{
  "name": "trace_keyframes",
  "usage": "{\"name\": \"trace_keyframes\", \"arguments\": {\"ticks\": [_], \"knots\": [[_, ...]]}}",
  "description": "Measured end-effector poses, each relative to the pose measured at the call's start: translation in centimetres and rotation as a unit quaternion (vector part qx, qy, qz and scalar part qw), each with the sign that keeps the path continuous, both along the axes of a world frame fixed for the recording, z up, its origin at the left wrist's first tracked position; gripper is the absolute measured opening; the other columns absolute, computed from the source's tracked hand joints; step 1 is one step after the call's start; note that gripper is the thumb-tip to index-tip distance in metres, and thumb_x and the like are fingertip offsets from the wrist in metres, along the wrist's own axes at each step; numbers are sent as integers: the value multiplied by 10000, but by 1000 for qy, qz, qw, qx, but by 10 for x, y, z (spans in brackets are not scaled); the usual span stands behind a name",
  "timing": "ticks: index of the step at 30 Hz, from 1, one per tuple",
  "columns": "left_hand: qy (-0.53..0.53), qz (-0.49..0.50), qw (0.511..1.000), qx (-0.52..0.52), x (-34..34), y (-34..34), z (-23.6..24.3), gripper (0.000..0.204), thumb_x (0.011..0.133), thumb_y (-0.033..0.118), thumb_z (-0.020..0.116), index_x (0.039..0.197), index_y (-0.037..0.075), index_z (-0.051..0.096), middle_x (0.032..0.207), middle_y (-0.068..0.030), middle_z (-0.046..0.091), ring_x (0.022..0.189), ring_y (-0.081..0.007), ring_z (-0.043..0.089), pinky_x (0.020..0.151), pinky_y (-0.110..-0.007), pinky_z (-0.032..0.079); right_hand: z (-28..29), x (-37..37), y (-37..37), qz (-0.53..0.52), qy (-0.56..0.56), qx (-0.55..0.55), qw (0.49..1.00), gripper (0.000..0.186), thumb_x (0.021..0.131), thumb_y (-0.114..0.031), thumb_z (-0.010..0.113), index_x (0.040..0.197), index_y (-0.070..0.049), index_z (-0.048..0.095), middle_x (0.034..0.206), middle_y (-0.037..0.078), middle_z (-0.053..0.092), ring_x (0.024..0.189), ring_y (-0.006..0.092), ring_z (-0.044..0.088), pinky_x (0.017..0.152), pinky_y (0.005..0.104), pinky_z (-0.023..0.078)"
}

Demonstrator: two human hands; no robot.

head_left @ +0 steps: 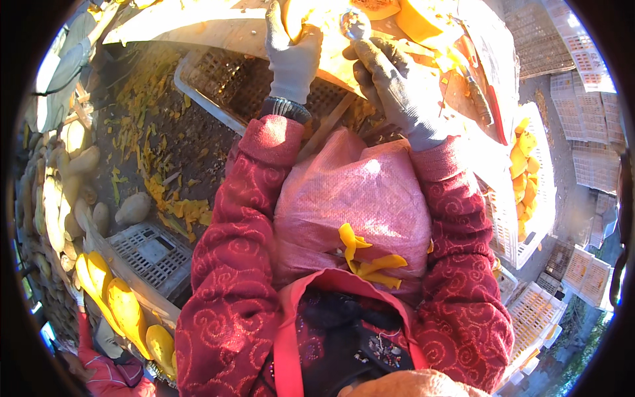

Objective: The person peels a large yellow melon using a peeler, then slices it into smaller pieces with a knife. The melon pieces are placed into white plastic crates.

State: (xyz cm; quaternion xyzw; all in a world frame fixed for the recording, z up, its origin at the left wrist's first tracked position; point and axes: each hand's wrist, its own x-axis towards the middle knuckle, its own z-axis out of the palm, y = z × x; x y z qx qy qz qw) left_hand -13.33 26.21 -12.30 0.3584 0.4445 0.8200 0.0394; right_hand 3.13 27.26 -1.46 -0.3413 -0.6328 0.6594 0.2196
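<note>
My left hand (292, 54), in a grey glove, grips an orange squash piece (296, 14) on a wooden board (211, 28) at the top of the view. Close to its right, my right hand (391, 83), in a darker grey glove, holds a round metal scoop (355, 24) against the squash. More cut orange squash (423, 18) lies on the board beyond that hand. Both forearms wear red patterned sleeves. A pink woven sack (357, 198) covers my lap, with yellow peel strips (366, 259) on it.
A knife-like tool with a red edge (481, 99) lies on the board's right. A white crate (544, 218) at right holds yellow squash chunks. A grey crate (225, 86) sits under the board. Peels litter the ground; whole squashes (133, 208) and yellow halves (126, 306) lie left. Another person's red sleeve (99, 377) shows at lower left.
</note>
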Motion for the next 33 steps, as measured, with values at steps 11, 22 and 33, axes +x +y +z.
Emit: {"name": "trace_keyframes", "arguments": {"ticks": [11,22,33], "knots": [[66,-26,980,-186,-12,-16,-3,383,847,-29,636,1220,5,554,978,-49,653,812,-101,612,696,-246,517,-18,-18,16,-1,44,-138,989,355,963,-385,591,889,-38,610,563,-38,414,417,50,311,387,230,241],[246,15,965,-91,-12,-19,5,640,774,-97,519,1400,10,438,1343,-149,535,1190,-267,547,985,-339,468,-33,-22,26,40,35,-191,980,368,982,-401,566,907,-40,578,554,-49,377,421,44,293,389,228,225],[449,193,820,-299,-90,10,-132,273,988,140,535,1230,18,566,967,-87,671,896,-176,648,775,-342,546,-41,-24,30,109,-46,-177,977,356,978,-385,576,978,-30,610,659,-28,488,554,71,423,490,245,366]]}}
